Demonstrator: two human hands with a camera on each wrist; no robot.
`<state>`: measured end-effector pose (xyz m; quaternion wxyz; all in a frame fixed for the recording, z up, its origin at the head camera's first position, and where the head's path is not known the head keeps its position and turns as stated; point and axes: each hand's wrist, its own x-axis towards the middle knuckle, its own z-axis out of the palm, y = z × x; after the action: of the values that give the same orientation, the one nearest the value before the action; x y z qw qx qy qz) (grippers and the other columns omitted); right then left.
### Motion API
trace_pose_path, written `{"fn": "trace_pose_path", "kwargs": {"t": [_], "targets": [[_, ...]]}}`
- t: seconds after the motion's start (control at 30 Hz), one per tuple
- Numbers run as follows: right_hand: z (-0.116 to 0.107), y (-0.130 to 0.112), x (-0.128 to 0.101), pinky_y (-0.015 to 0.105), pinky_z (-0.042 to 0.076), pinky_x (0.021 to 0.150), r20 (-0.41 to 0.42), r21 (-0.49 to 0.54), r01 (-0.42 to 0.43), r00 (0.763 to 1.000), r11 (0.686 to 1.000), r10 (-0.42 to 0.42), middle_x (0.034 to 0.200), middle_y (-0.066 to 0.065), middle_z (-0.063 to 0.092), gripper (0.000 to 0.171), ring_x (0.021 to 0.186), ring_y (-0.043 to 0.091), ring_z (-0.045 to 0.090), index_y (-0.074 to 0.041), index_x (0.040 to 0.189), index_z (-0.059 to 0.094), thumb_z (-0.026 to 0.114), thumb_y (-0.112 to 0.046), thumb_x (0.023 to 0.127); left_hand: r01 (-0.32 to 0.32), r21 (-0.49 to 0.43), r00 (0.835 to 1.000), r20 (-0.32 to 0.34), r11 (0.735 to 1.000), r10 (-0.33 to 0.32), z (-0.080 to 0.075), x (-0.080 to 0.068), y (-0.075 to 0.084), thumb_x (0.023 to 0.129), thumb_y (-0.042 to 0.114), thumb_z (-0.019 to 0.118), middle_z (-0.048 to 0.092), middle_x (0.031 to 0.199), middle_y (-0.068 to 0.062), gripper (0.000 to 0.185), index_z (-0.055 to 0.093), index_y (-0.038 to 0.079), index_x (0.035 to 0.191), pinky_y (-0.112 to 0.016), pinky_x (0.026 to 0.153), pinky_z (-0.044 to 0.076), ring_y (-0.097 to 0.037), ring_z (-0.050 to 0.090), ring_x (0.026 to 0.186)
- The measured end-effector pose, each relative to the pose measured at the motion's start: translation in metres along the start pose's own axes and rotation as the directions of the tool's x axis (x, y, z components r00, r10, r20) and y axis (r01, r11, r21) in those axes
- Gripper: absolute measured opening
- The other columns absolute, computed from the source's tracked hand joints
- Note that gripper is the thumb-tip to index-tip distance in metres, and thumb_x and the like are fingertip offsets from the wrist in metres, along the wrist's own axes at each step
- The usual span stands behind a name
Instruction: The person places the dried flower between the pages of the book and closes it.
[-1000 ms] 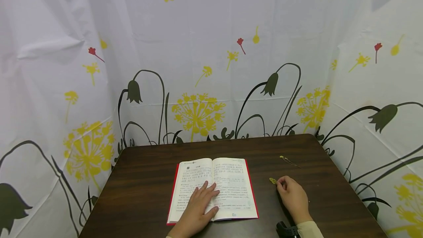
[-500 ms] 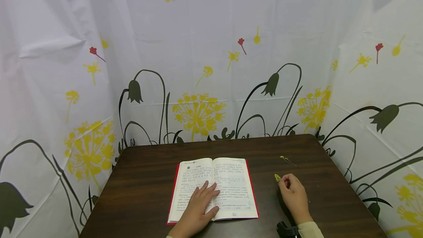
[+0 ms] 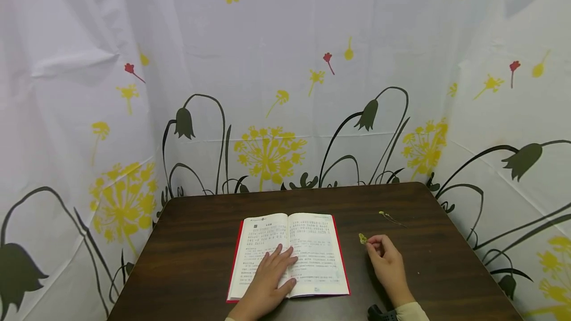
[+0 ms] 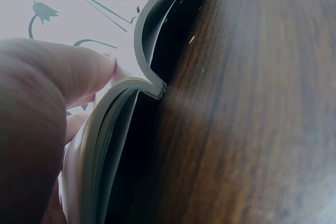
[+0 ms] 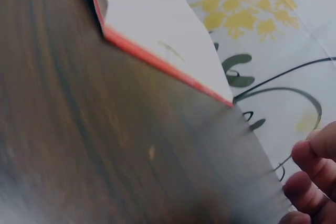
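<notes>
Yellow-green flower sprig (image 3: 363,238) sits pinched at the right hand's (image 3: 387,266) fingertips, just right of the open book (image 3: 288,254) that the flat, straight-fingered left hand (image 3: 266,281) presses onto the surface (image 3: 196,241).

Makeshift recording booth: flower-printed white curtain (image 3: 285,88) enclosing dark wooden table (image 3: 192,241) on three sides.

The book's (image 3: 290,254) print is too small to read; the right hand (image 5: 312,177) is cut off by the right wrist view's edge.
</notes>
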<state>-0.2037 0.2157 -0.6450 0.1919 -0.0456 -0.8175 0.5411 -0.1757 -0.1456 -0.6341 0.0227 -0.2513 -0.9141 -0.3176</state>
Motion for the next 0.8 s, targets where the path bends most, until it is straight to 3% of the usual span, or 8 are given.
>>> {"fn": "trace_pose_path", "kwargs": {"t": [0.17,0.3,0.6,0.8], "targets": [[0.006,-0.010,-0.004,0.023,0.050,0.056,0.042,0.151,0.018,0.999,0.988,-0.024,0.087,0.012,0.071,0.016,0.064,0.008,0.057,-0.005,0.110,0.068,0.077,0.001,0.098,-0.001,0.010,1.000,-0.003,1.000,0.001,0.001,0.001,0.000,0.104,0.036,0.070,0.049,0.172,0.000,0.051,0.060,0.024,0.153,-0.073,0.130,0.020,-0.038,0.033,0.166],[0.014,-0.028,-0.012,0.025,0.056,0.058,0.071,0.210,0.009,0.997,0.978,-0.025,0.087,0.019,0.073,0.014,0.064,0.015,0.064,-0.004,0.105,0.068,0.078,0.002,0.097,-0.001,0.012,1.000,-0.005,1.000,0.001,0.000,0.000,0.000,0.103,0.035,0.071,0.049,0.171,0.000,0.052,0.061,0.023,0.152,-0.073,0.131,0.020,-0.038,0.033,0.166],[0.051,-0.071,-0.035,0.028,0.059,0.058,0.174,0.279,-0.035,0.985,0.960,-0.014,0.083,0.010,0.071,0.012,0.064,0.013,0.063,-0.005,0.100,0.070,0.076,0.004,0.097,0.003,0.017,1.000,-0.007,1.000,-0.003,-0.002,0.001,0.002,0.103,0.035,0.071,0.050,0.171,0.000,0.052,0.061,0.023,0.152,-0.073,0.131,0.021,-0.037,0.034,0.166],[0.081,-0.084,-0.049,0.026,0.058,0.057,0.241,0.310,-0.064,0.970,0.949,-0.013,0.082,0.008,0.072,0.011,0.062,0.012,0.064,-0.007,0.098,0.070,0.077,0.002,0.097,-0.030,0.014,0.999,-0.036,0.999,0.031,-0.001,0.001,0.002,0.103,0.036,0.072,0.052,0.169,-0.003,0.051,0.063,0.021,0.150,-0.076,0.127,0.024,-0.041,0.037,0.163]]}}
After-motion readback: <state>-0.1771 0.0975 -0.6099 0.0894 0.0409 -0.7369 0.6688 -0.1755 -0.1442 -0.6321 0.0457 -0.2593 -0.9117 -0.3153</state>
